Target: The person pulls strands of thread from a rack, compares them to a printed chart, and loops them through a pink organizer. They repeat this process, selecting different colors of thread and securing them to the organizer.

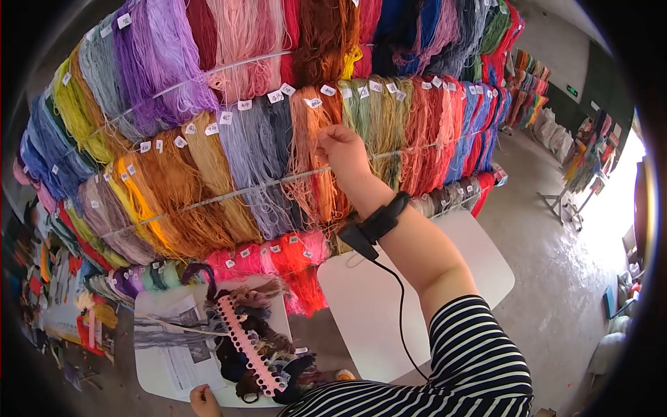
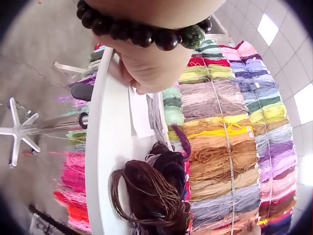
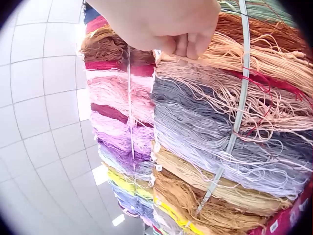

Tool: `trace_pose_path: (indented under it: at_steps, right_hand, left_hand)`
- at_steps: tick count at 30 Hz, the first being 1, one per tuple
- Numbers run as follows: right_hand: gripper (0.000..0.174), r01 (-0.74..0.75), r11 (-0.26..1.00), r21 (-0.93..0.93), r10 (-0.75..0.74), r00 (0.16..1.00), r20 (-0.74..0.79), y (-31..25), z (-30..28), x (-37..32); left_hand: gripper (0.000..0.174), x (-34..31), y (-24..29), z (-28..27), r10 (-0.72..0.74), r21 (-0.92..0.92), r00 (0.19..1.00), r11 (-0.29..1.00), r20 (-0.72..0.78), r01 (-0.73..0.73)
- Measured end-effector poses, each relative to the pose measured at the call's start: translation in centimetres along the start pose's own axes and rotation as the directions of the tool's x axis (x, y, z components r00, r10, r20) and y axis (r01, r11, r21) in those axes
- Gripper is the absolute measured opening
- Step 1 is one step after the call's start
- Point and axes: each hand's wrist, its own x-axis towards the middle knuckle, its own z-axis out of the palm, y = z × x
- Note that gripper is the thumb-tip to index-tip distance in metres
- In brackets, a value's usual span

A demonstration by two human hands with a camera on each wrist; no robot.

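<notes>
My right hand point(image 1: 345, 154) is raised to the middle row of hanging thread skeins. Its fingertips pinch strands of a peach thread skein point(image 3: 234, 53), close below the white number tags. Beside that skein hang dusty pink and grey-blue threads point(image 3: 190, 107). Low at the near edge of the white table point(image 1: 149, 372), my left hand point(image 1: 204, 401) rests with loosely curled fingers and holds nothing. Close to it lie printed sheets point(image 1: 182, 367). A pink strip with holes along its edges point(image 1: 243, 340) lies across dark brown and black thread bundles point(image 2: 151, 191) on the table.
Metal bars point(image 1: 250, 189) run across the tagged rows of skeins. A second white tabletop point(image 1: 375, 306) stands at right, under my right arm. A black cable point(image 1: 399, 299) trails from the right wrist. More thread racks point(image 1: 531, 87) stand at the far right, over a grey floor point(image 1: 542, 278).
</notes>
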Motion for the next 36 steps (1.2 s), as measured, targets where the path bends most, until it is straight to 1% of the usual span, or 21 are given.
trace_pose_path:
  at_steps: [2,3,5,8,9,11,12,13,15,17,18,19,21,22,25,26,27,29,32,33,36]
  right_hand:
    - [0.006,0.025,0.999,-0.033,-0.025,0.999,0.026,0.4,-0.2,0.4]
    - [0.006,0.038,0.998,-0.049,-0.036,0.999,0.038,0.4,-0.3,0.4]
    - [0.008,-0.004,1.0,0.004,0.003,0.994,0.112,0.2,-0.5,0.3]
    - [0.011,-0.035,0.999,0.042,0.027,0.983,0.184,0.0,-0.7,0.1]
    - [0.012,-0.04,0.998,0.047,0.029,0.979,0.2,0.0,-0.8,0.1]
    - [0.011,0.032,0.998,-0.049,-0.02,0.972,0.234,1.3,-1.2,0.8]
    - [0.011,0.07,0.993,-0.094,-0.044,0.966,0.254,1.8,-1.2,1.1]
    - [0.012,0.165,0.965,-0.203,-0.117,0.967,0.227,1.9,-0.8,0.6]
    - [0.014,0.329,0.849,-0.414,-0.269,0.943,0.197,1.7,0.1,-1.2]
    - [0.015,0.43,0.759,-0.488,-0.402,0.9,0.168,1.4,0.6,-2.6]
    - [0.016,0.471,0.707,-0.527,-0.466,0.871,0.154,1.5,0.7,-3.0]
    - [0.015,0.537,0.673,-0.509,-0.546,0.825,0.147,2.2,0.6,-2.9]
    - [0.014,0.411,0.756,-0.509,-0.413,0.903,0.115,1.7,0.8,-3.7]
    - [0.014,0.342,0.792,-0.506,-0.341,0.935,0.098,1.7,0.8,-4.0]
    - [0.014,0.426,0.703,-0.57,-0.449,0.887,0.109,2.0,0.9,-4.3]
    - [0.014,0.443,0.671,-0.594,-0.475,0.873,0.114,2.1,0.9,-4.4]
    - [0.014,0.477,0.652,-0.589,-0.528,0.843,0.099,2.5,0.8,-4.3]
    - [0.014,0.479,0.622,-0.619,-0.527,0.841,0.12,2.5,0.6,-4.3]
    - [0.014,0.512,0.603,-0.611,-0.563,0.817,0.129,3.0,0.2,-3.7]
    - [0.014,0.529,0.6,-0.601,-0.582,0.803,0.127,3.1,0.1,-3.6]
    - [0.015,0.487,0.624,-0.611,-0.522,0.842,0.138,2.6,-0.2,-3.8]
  left_hand:
    - [0.027,0.0,-0.4,0.1,0.009,0.005,1.0,1.0,-0.01,-0.009]
    - [0.026,0.2,-0.5,-0.1,-0.007,0.021,1.0,1.0,0.019,0.007]
    - [0.025,1.0,-0.5,-0.7,-0.038,0.055,0.996,0.998,0.076,0.034]
    - [0.028,3.6,-0.3,-1.9,-0.007,-0.033,0.995,0.999,0.096,0.01]
    - [0.021,4.6,1.0,-2.0,0.041,-0.094,0.997,0.995,0.064,-0.035]
    - [0.008,7.8,5.7,-2.0,0.126,-0.211,0.992,0.969,-0.013,-0.126]
    - [0.009,9.2,8.9,-2.1,0.266,-0.221,0.964,0.94,-0.002,-0.26]
    - [0.011,10.5,12.7,-2.3,0.399,-0.23,0.917,0.893,0.008,-0.386]
    - [0.015,12.1,22.4,-2.7,0.487,-0.35,0.865,0.837,0.123,-0.421]
    - [0.019,12.8,31.7,-2.3,0.616,-0.527,0.771,0.715,0.162,-0.46]
    - [0.023,13.6,35.1,-1.6,0.673,-0.563,0.711,0.674,0.201,-0.479]
    - [0.024,14.1,38.4,-0.8,0.627,-0.623,0.725,0.696,0.284,-0.358]
    - [0.027,16.3,43.7,1.2,0.646,-0.588,0.662,0.721,0.38,-0.367]
    - [0.026,16.9,46.1,2.5,0.593,-0.627,0.69,0.736,0.414,-0.256]
    - [0.026,18.9,51.5,5.4,0.527,-0.622,0.737,0.76,0.423,-0.186]
    - [0.026,19.5,52.4,6.5,0.515,-0.628,0.749,0.759,0.417,-0.173]
    - [0.027,20.3,52.8,7.6,0.555,-0.646,0.73,0.735,0.399,-0.205]
    - [0.028,21.6,53.3,9.1,0.628,-0.684,0.69,0.681,0.361,-0.262]
    - [0.028,21.9,53.6,9.5,0.606,-0.692,0.704,0.686,0.371,-0.226]
    - [0.027,21.7,53.7,9.3,0.578,-0.703,0.705,0.693,0.41,-0.159]
    - [0.024,21.4,53.8,8.6,0.505,-0.716,0.696,0.698,0.51,0.018]
